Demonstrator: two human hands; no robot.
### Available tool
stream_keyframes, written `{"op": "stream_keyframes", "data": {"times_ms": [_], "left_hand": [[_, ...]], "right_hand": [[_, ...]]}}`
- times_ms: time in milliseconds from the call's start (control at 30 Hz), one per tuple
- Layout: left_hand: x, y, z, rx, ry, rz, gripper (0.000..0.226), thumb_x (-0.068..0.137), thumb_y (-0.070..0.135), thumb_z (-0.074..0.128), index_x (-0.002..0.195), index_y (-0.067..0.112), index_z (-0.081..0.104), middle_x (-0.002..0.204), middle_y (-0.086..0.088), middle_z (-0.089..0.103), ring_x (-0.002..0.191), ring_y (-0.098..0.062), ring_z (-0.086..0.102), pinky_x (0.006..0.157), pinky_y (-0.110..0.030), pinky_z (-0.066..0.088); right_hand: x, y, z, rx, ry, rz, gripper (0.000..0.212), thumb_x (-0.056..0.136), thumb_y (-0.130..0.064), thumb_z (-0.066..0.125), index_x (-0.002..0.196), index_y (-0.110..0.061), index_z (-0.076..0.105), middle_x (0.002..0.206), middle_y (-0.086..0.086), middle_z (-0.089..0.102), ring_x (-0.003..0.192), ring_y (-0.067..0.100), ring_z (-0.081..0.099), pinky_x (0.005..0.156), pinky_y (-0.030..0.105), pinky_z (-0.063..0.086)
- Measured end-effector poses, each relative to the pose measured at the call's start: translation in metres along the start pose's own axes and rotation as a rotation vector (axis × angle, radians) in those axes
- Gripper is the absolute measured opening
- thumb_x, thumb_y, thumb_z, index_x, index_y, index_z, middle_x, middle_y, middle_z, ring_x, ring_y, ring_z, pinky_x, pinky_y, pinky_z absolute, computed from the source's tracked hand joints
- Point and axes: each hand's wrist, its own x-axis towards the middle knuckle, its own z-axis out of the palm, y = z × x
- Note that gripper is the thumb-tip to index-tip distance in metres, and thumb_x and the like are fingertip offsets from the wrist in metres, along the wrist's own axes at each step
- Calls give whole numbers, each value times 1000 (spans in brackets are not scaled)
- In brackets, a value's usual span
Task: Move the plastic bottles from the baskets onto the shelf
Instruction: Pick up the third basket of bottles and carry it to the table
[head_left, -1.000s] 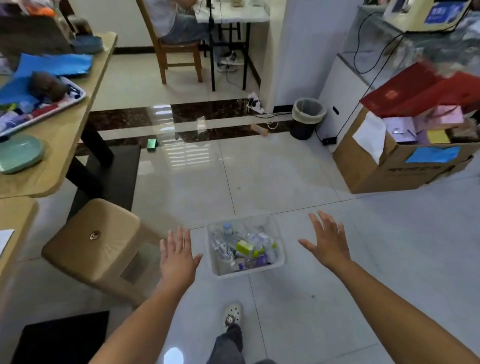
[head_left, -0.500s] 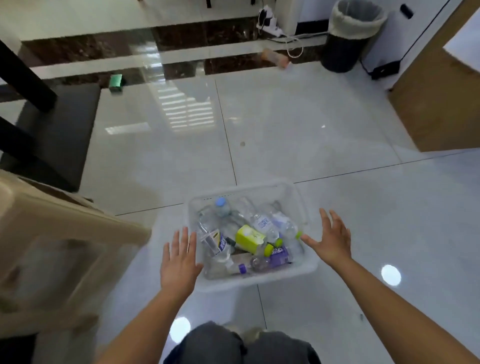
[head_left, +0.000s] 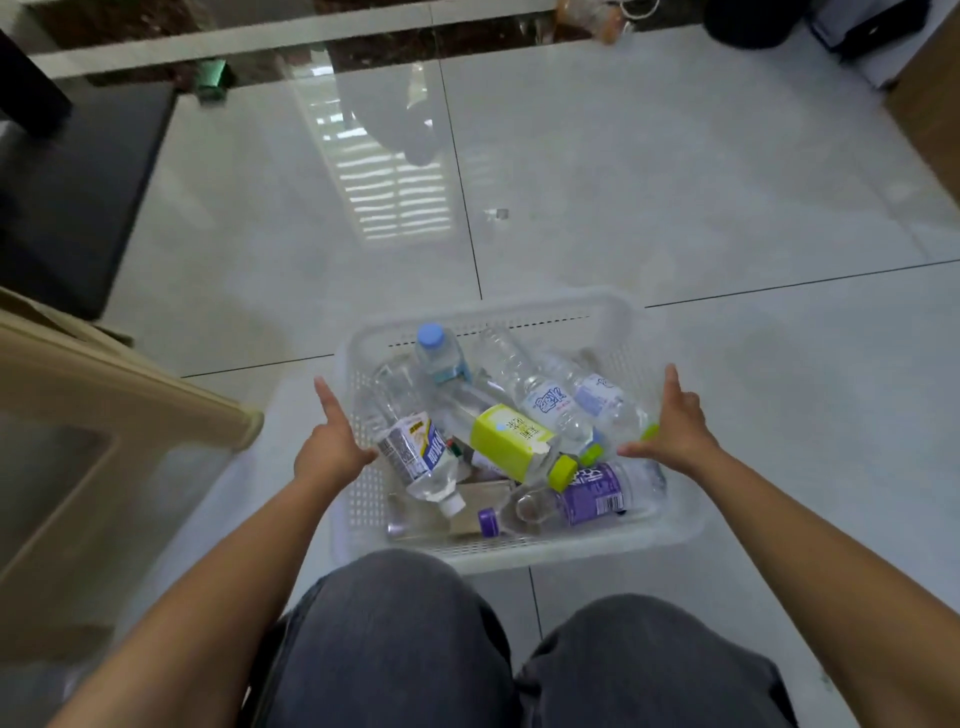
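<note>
A white perforated plastic basket (head_left: 498, 317) sits on the tiled floor in front of my knees. It holds several clear plastic bottles lying jumbled: one with a yellow-green label (head_left: 511, 439), one with a purple label and cap (head_left: 587, 493), one with a blue-white label (head_left: 415, 454), one with a pale blue cap (head_left: 439, 351). My left hand (head_left: 332, 441) is at the basket's left wall, fingers apart, thumb over the rim. My right hand (head_left: 675, 428) is at the right wall, fingers spread, thumb inside. Neither holds a bottle. No shelf is in view.
A beige plastic stool (head_left: 104, 395) stands close on the left. A black mat (head_left: 78, 192) lies at the far left. A cardboard box edge (head_left: 930, 104) shows at the upper right. My grey-trousered knees (head_left: 395, 634) fill the bottom.
I have crouched down and come closer to the basket. Both hands have moved from above the floor in to the basket's two sides.
</note>
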Motion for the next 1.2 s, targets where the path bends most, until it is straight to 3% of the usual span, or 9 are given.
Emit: {"op": "stream_keyframes", "data": {"times_ms": [133, 200, 267, 400, 500, 567, 867, 1067, 1200], "left_hand": [[6, -3, 6, -63, -3, -89, 130, 77, 35, 79, 146, 16, -29, 118, -24, 61, 99, -38, 63, 71, -39, 47], [11, -2, 7, -100, -13, -146, 112, 79, 33, 78, 150, 6, -4, 123, -25, 58, 105, -39, 60, 74, -40, 46], [15, -3, 4, -146, -20, -178, 74, 83, 22, 73, 135, -1, 24, 122, -28, 56, 106, -41, 58, 74, -41, 44], [14, -10, 1, -227, -27, -201, 48, 85, 10, 67, 119, -1, 35, 116, -26, 55, 102, -41, 57, 73, -41, 45], [1, -17, 1, -263, -60, -199, 45, 83, 11, 70, 113, -1, 39, 113, -24, 55, 92, -35, 54, 69, -40, 44], [-12, -21, -2, -278, -65, -183, 44, 83, 12, 71, 112, -1, 40, 111, -24, 55, 93, -36, 54, 68, -40, 43], [-97, -19, -93, -302, -65, -171, 39, 82, 13, 73, 99, 5, 38, 108, -24, 57, 96, -38, 55, 68, -37, 38], [-178, 2, -230, -309, -52, -174, 45, 79, 12, 76, 110, 0, 46, 113, -22, 59, 104, -39, 57, 77, -42, 45], [-250, 15, -345, -331, -33, -156, 42, 78, 11, 76, 108, 0, 48, 109, -21, 60, 100, -38, 58, 80, -46, 51]], "right_hand": [[4, 5, 3, 25, 37, -13, 137, 61, -39, 88, 150, -26, -15, 148, 19, 18, 138, 33, 24, 104, 47, 34], [12, 0, -1, 253, 93, 65, 112, 71, -48, 79, 152, -13, 9, 148, 18, 27, 137, 32, 30, 109, 46, 34], [20, -6, -11, 467, 89, 162, 73, 79, -55, 66, 125, -1, 49, 124, 15, 52, 118, 29, 48, 94, 42, 44], [24, -12, -33, 851, -51, 329, 44, 91, -47, 57, 107, -6, 60, 106, 5, 57, 95, 19, 57, 92, 33, 45], [18, -17, -39, 969, -50, 405, 27, 95, -32, 57, 76, -13, 54, 54, -4, 61, 44, 7, 57, 51, 18, 48], [9, -21, -42, 977, -2, 432, 27, 96, -27, 55, 73, -13, 52, 39, -8, 55, 30, 2, 50, 40, 17, 44], [-76, -54, -110, 892, 13, 538, 27, 98, -26, 53, 74, -14, 50, 66, 3, 50, 57, 11, 44, 46, 19, 44], [-183, -113, -215, 845, -30, 533, 25, 91, -33, 63, 77, -15, 54, 72, 3, 51, 59, 13, 45, 55, 24, 43], [-270, -164, -302, 858, -28, 489, 12, 90, -21, 66, 88, -12, 58, 72, 6, 53, 61, 15, 48, 56, 23, 44]]}}
